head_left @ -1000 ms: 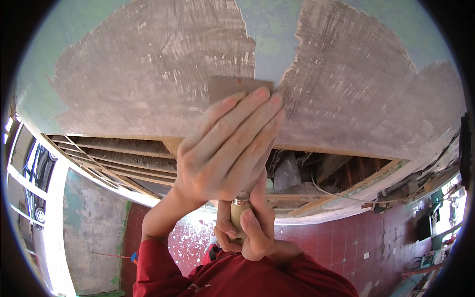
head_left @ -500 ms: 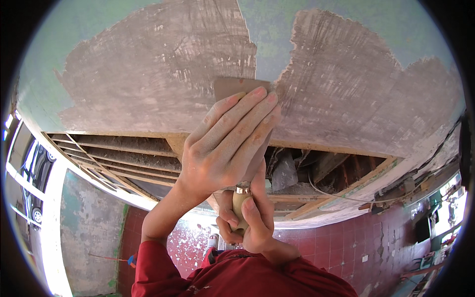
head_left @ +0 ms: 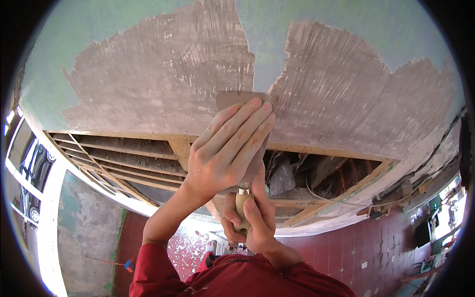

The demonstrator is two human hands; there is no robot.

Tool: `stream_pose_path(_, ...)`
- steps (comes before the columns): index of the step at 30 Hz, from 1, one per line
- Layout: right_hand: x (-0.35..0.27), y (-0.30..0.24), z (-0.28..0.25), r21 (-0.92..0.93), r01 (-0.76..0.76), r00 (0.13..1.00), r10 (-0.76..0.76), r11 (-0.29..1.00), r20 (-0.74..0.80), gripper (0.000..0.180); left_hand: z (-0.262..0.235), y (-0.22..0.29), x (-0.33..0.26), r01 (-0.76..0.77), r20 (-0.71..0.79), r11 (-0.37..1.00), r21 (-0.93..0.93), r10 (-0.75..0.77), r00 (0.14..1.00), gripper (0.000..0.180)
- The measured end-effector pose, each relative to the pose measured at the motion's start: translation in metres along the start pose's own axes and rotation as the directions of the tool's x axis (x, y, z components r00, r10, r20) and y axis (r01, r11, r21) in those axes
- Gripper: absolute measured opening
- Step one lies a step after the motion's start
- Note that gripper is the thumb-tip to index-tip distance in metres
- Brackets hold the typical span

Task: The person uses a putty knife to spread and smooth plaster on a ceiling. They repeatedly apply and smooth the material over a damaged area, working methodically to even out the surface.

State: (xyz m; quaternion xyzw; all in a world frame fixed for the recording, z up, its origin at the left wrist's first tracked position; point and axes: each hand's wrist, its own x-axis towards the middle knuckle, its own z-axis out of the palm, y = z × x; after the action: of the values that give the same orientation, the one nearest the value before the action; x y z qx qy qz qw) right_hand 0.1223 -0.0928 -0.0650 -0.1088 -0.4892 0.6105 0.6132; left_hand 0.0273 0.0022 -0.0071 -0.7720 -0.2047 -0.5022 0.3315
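Observation:
A scraper with a broad, grey-brown flat blade [head_left: 226, 100] rests on the scraped surface [head_left: 163, 74] ahead of me, its top edge just below a strip of green-blue paint [head_left: 268, 57]. My left hand [head_left: 230, 143] lies over the blade with its fingers stretched out and together, dusted with pale powder. Its thumb is hidden. Lower down, my right hand [head_left: 255, 215] is wrapped round the scraper's light wooden handle [head_left: 242, 202], which has a shiny metal collar. Much of the blade is covered by my left hand.
Below the scraped surface is a wood-framed opening with slats [head_left: 128, 163] at left and a loose grey sheet [head_left: 282, 178] at right. A thin cable [head_left: 341, 198] hangs there. Red floor tiles [head_left: 336, 250] lie farther down; a parked car [head_left: 32, 173] shows at far left.
The scraper and both hands have shifted slightly down toward the opening, leaving the blade's top edge lower. The view has moved a little too. Both hands keep the same hold.

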Motion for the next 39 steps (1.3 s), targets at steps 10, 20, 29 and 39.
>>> stream_pose_path(10,0.001,0.003,-0.004,-0.008,0.031,0.999,-0.031,0.999,0.026,0.069,-0.003,0.002,0.004,0.015,0.032,1.000,-0.014,-0.015,0.999,0.038)
stream_pose_path(20,0.000,0.005,-0.003,-0.001,0.010,1.000,-0.010,1.000,0.003,0.067,0.002,0.000,-0.001,-0.002,0.009,1.000,-0.008,0.002,1.000,0.038)
stream_pose_path(29,0.012,-0.001,0.005,-0.028,0.067,0.998,-0.068,0.997,-0.007,0.072,-0.001,-0.007,0.016,-0.031,-0.014,1.000,0.001,0.031,0.999,0.037)
stream_pose_path(39,0.016,-0.006,0.001,0.000,0.051,0.998,-0.051,0.999,0.032,0.067,-0.002,-0.009,0.021,-0.026,-0.052,0.999,0.022,0.028,0.998,0.035)
